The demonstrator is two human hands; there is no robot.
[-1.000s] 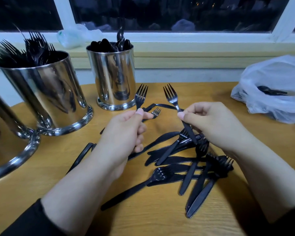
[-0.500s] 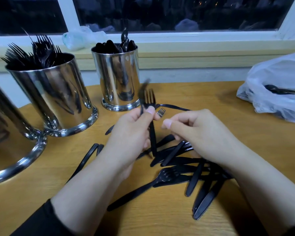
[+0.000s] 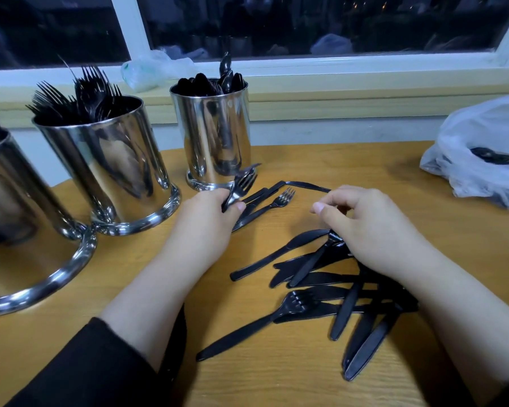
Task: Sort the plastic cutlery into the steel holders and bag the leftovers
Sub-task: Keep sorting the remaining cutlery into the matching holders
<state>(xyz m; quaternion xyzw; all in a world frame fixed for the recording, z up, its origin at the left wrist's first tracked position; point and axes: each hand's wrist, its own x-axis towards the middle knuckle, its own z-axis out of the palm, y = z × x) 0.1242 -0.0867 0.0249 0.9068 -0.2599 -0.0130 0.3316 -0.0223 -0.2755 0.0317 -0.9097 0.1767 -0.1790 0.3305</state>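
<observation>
My left hand [image 3: 209, 221] grips black plastic forks [image 3: 243, 185] by their handles, tines up and blurred, just in front of the spoon holder [image 3: 218, 136]. My right hand [image 3: 368, 230] sits curled on the pile of black knives and forks [image 3: 329, 289], its fingers pinching the head of one fork [image 3: 334, 238]. The steel fork holder [image 3: 106, 163] stands to the left, full of forks. A third steel holder [image 3: 15, 230] is cut off at the left edge. A white plastic bag [image 3: 482, 171] lies at the right with black cutlery inside.
One loose fork [image 3: 278, 201] and a few black handles lie between my hands. The wooden table [image 3: 350, 163] ends at a window sill behind the holders. A crumpled clear bag [image 3: 153, 69] rests on the sill.
My right hand passed its fork to my left hand, then dropped onto the pile. My left hand lowered toward the table with both forks. The camera tilted down slightly.
</observation>
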